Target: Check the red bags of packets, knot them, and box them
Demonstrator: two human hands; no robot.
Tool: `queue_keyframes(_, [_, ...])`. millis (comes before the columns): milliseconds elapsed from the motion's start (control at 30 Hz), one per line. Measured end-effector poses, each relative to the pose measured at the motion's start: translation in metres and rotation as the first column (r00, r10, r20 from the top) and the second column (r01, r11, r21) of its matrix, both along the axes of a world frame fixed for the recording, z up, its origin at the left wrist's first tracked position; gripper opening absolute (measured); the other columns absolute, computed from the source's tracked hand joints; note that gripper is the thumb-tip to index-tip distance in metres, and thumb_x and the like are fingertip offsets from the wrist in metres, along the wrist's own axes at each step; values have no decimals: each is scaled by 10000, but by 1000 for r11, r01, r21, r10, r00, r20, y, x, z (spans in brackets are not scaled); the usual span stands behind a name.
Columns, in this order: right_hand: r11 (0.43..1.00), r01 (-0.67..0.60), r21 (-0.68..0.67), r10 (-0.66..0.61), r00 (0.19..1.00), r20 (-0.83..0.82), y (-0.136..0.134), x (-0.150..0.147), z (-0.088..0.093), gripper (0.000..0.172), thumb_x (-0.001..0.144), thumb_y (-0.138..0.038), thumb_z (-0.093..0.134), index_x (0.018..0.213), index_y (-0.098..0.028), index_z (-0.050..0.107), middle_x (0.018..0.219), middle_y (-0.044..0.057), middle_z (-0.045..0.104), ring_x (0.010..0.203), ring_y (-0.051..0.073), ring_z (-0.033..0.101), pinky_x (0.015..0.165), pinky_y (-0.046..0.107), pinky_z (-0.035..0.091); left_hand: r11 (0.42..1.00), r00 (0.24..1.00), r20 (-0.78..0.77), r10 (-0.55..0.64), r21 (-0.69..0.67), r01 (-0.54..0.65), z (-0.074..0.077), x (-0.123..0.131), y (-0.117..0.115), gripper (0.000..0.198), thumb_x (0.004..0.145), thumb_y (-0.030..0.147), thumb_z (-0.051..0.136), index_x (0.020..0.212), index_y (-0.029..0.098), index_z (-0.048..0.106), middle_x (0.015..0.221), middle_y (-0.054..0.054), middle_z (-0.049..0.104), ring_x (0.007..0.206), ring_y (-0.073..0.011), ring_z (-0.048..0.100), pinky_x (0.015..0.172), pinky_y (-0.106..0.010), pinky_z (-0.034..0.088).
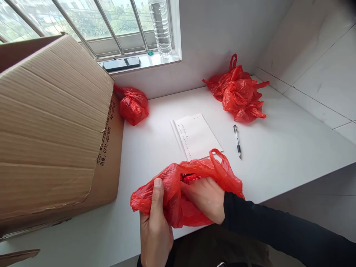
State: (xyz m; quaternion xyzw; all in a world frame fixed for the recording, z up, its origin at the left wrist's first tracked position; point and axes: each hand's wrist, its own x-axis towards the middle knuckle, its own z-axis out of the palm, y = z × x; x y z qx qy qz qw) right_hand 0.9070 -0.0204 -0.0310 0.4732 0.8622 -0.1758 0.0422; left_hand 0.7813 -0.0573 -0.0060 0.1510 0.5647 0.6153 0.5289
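A red plastic bag (219,172) lies at the near edge of the white table (278,148), its mouth held open. My left hand (155,218) grips the bag's left rim, thumb on top. My right hand (204,196) reaches into the opening, its fingers hidden inside among red contents. Just behind the bag lie a sheet of paper with printed lines (197,135) and a pen (237,141).
A large cardboard box (52,122) fills the left side. One knotted red bag (133,105) sits beside it, and a pile of red bags (239,92) lies at the back right. On the windowsill are a phone (121,63) and a water bottle (161,27).
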Motion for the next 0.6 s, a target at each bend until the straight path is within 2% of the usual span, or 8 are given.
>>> queue_keyframes(133, [994,51,94,-59,995,84,1,2,2,270,989,-176,435,1240,-203,528,957,95,749,854,279,709,694,358,427,1000,1000,18,2,17,-2,1,0,0,370,685,523,866,747,217,667,695,4,603,913,-245,698,749,-245,602])
queue_keyframes(267, [991,81,103,-94,987,132,1,5,0,277,995,-216,446,1247,-143,537,824,104,729,720,277,704,581,343,385,1000,1000,18,-14,4,14,0,0,0,391,695,558,850,740,220,659,675,11,578,874,-228,696,742,-237,598])
queue_keyframes(333, [993,79,89,-90,987,133,-1,8,0,276,999,-214,449,1255,-147,532,761,74,715,661,262,694,540,336,344,1000,1000,12,-13,-4,13,-1,1,1,395,694,560,849,743,217,660,684,10,588,869,-223,694,749,-237,596])
queue_keyframes(400, [998,24,57,-30,995,98,-4,9,0,290,985,-204,475,1273,-192,508,737,30,707,629,238,679,524,331,303,1000,1000,9,-13,-15,13,-1,1,1,392,711,563,837,760,216,661,725,4,623,892,-220,694,768,-233,594])
queue_keyframes(500, [997,-68,29,67,998,22,-7,9,0,242,950,-178,504,1180,-249,526,793,4,714,664,212,661,543,329,269,1000,1000,12,-22,-20,23,-1,2,0,379,738,560,817,801,216,674,835,-11,688,976,-234,695,806,-234,590])
queue_keyframes(600, [996,-49,77,50,999,-10,-7,8,-3,112,963,-183,492,1035,-250,544,854,7,716,736,206,655,586,333,275,1000,1000,13,-23,-9,24,-1,2,0,363,718,532,833,805,211,688,864,-16,705,1025,-261,698,833,-257,593])
